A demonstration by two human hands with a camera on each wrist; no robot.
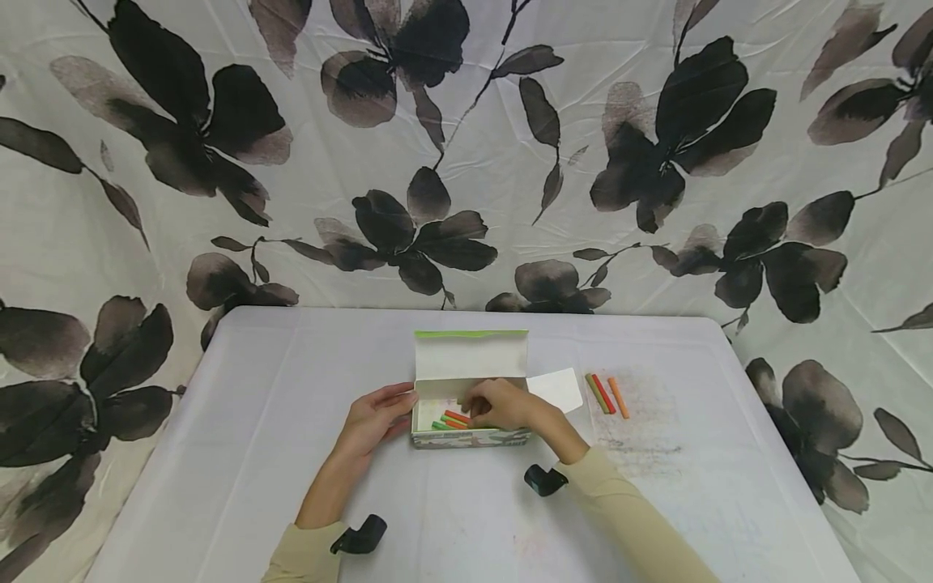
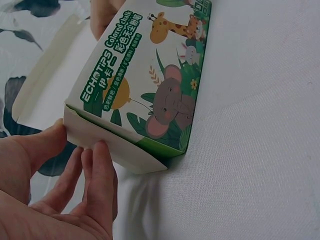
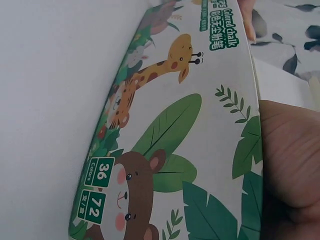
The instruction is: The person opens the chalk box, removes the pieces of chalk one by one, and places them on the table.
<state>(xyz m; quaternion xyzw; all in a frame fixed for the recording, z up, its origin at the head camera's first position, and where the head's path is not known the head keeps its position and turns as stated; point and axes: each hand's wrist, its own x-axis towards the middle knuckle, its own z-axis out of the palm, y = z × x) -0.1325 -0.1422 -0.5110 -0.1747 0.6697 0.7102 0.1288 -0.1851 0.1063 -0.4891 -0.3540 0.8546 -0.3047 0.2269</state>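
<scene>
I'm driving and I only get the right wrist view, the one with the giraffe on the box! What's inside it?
Observer: Green and orange chalk sticks lie inside the box; the head view shows them.
Operator: Ooh! Is any chalk outside?
Observer: Yes, three loose sticks lie on the table, off to the right of the box.
Operator: And what's the left hand touching with its thumb?
Observer: The left end of the box; the left wrist view shows the thumb at its edge.
</scene>
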